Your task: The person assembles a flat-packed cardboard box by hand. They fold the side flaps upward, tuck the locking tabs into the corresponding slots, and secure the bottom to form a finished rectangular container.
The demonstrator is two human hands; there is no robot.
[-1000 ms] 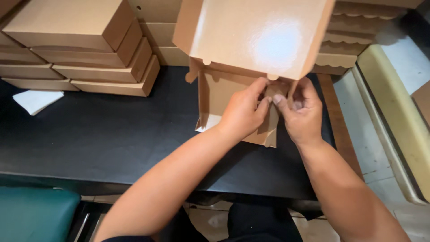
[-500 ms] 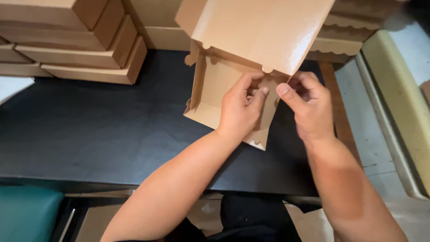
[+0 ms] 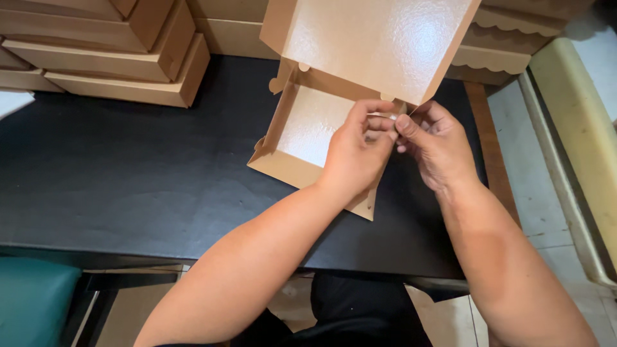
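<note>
A brown cardboard box (image 3: 302, 128) with a glossy inside lies open on the black table (image 3: 128, 186), its lid (image 3: 373, 45) standing up at the back. My left hand (image 3: 357, 151) rests over the box's right wall and pinches the wall's rear corner by the lid hinge. My right hand (image 3: 437, 144) meets it there, with thumb and forefinger pressed on the same corner flap. The hands hide the right wall and that corner.
Closed brown boxes are stacked at the back left (image 3: 122, 51) and more flat boxes stand at the back right (image 3: 514, 38). A white sheet (image 3: 13, 103) lies at the left edge. A teal seat (image 3: 32, 302) is below left; a pale bench edge (image 3: 578, 141) runs along the right.
The view has shifted, so the box sits a little higher and left. Both hands have closed in on the box's right rear corner, fingers now pinched together there.
</note>
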